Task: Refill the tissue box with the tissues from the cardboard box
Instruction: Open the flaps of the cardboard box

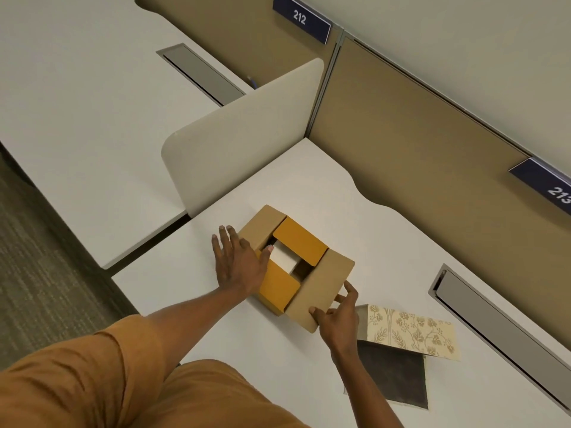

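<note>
Lying upright, the cardboard box [296, 261] faces up; left hand [238, 264] flat, right hand [336, 316] seemingly pinching a flap.

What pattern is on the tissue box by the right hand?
Cream with a tan floral vine print on the tissue box, clearest in the head view.

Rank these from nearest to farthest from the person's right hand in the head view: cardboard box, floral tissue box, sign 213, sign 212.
From the right hand:
1. Cardboard box, touching its near corner.
2. Floral tissue box, just right of it on the desk.
3. Sign 213, far right on the partition.
4. Sign 212, top of the view.
</note>
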{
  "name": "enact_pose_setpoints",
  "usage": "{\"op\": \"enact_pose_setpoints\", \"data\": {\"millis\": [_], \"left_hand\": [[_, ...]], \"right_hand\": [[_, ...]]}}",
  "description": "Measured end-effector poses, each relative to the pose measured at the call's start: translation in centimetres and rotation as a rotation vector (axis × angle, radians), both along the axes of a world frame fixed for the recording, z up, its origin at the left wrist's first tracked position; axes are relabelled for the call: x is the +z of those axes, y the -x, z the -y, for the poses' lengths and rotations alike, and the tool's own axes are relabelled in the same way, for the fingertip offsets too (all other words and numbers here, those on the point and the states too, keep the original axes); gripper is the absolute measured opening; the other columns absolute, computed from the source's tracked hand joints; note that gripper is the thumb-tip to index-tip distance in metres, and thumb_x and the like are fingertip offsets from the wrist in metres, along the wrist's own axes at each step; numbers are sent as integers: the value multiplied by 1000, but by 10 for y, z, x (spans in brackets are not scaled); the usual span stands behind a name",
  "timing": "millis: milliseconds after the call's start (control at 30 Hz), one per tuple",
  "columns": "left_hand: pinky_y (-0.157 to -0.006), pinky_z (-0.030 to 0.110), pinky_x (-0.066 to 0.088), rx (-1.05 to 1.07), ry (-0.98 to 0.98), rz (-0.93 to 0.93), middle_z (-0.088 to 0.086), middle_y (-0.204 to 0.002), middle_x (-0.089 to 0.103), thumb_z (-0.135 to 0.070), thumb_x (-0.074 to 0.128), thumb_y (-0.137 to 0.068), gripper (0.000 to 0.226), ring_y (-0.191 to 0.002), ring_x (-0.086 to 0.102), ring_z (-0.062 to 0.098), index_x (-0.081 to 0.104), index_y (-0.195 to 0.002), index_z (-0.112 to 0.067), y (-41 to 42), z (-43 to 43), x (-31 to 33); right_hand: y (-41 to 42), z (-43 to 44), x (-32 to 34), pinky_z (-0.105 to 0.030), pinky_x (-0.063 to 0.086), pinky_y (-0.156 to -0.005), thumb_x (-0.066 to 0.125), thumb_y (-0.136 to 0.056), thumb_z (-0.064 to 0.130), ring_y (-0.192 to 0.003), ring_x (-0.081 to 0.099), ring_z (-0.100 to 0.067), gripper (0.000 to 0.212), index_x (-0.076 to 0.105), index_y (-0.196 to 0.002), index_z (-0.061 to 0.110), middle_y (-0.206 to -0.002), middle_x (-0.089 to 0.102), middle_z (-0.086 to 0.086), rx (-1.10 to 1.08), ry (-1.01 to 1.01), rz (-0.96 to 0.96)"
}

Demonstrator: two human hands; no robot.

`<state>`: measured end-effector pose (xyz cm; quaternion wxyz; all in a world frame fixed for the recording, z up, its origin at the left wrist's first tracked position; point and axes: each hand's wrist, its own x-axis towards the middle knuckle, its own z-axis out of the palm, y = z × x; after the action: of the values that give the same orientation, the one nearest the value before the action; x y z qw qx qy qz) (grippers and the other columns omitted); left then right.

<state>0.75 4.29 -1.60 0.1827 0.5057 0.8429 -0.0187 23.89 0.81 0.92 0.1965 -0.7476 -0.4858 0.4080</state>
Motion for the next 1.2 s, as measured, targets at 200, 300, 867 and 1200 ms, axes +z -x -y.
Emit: {"op": "enact_pose_setpoints", "data": {"millis": [200,300,867,1200], "left_hand": [[-138,61,-7,22,131,37,31,-181,5,-73,34,-106,104,-171,-8,45,23,-168,9,-15,-14,8],[-139,59,-4,62,138,117,31,-182,3,-62,47,-106,101,-171,-8,45,16,-169,10,-17,-18,13],[-136,66,-6,-252,213,193,11,-186,5,-41,70,-96,81,-173,2,36,38,-166,-15,19,-2,17],[-130,69,-17,-505,210,-130,22,-183,-14,-79,79,-80,148,-171,-11,44,-12,-173,-9,21,33,-9]], "right_hand": [[4,-4,-4,-55,56,-112,92,-85,11,-135,61,-40,100,31,-164,10,-157,52,-21,102,75,111],[5,-5,-2,-46,57,-110,90,-89,13,-138,58,-36,89,37,-161,12,-160,43,-18,183,90,173],[-3,-37,4,-49,40,-125,57,-109,48,-162,23,-40,54,50,-161,33,-180,13,-19,789,-140,618],[1,-64,18,-51,61,-103,64,-107,37,-158,36,-34,56,50,-159,25,-171,29,-15,659,-179,501]]}}
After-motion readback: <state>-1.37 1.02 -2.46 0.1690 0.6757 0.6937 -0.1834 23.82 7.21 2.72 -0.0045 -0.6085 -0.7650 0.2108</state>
